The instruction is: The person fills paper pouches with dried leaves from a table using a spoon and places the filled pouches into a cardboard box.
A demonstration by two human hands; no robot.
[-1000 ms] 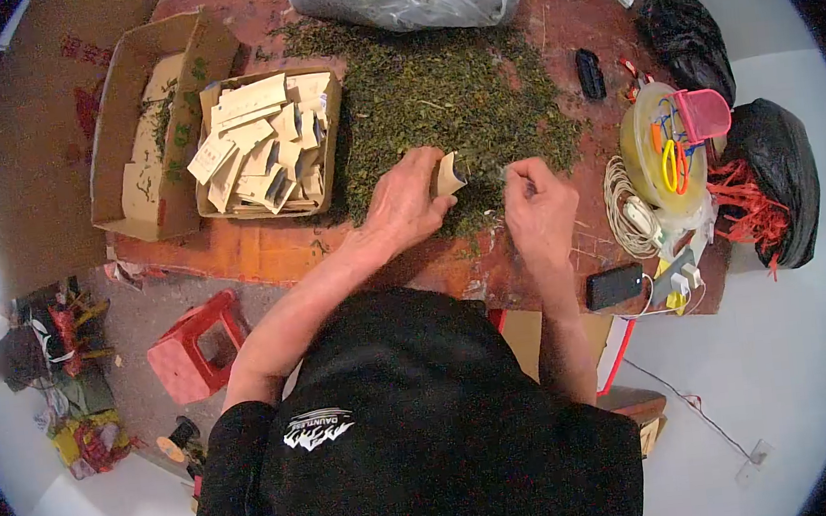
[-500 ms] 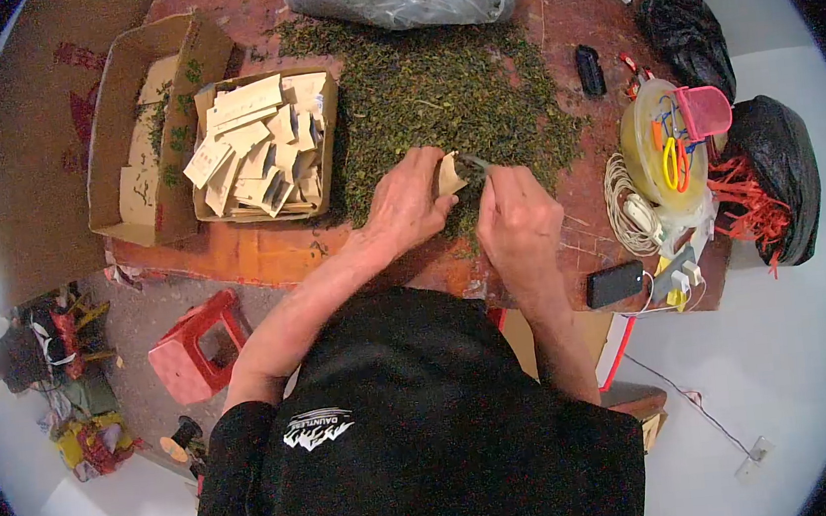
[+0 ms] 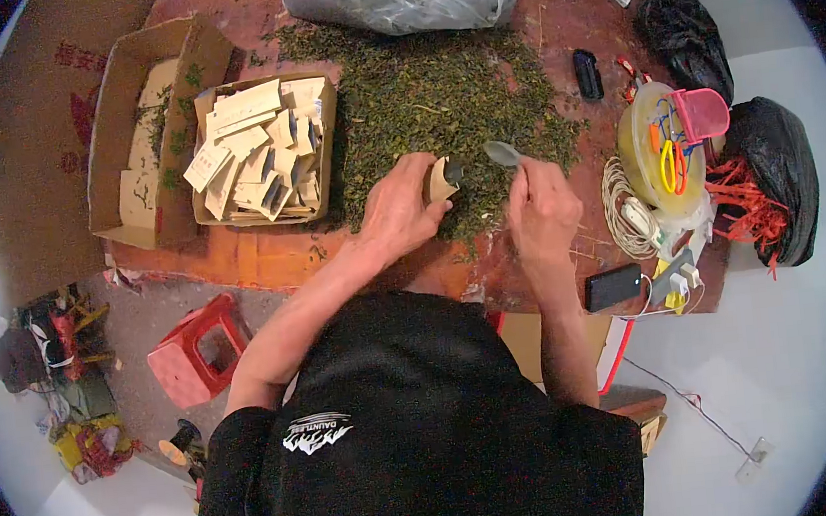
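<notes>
A small tan paper packet point(image 3: 441, 182) is pinched in my left hand point(image 3: 400, 204), its dark open mouth facing right. My right hand point(image 3: 543, 208) grips a translucent spoon point(image 3: 501, 154), whose bowl points up and left over the edge of the leaves. Dried green leaves point(image 3: 437, 96) lie spread beyond both hands. To the left, many similar packets point(image 3: 253, 149) fill a shallow cardboard box point(image 3: 331, 151). The spoon and the packet are apart.
A longer cardboard box point(image 3: 112, 178) stands at the left, and a clear plastic bag point(image 3: 408, 0) at the back. At the right are a bowl with scissors point(image 3: 643, 146), coiled cord point(image 3: 624, 208), a phone point(image 3: 614, 286) and black bags point(image 3: 773, 174). A red stool point(image 3: 198, 353) stands below.
My right hand first moved left to the packet's mouth with the spoon, then drew back right, away from it. My left hand has stayed nearly in place, still holding the packet.
</notes>
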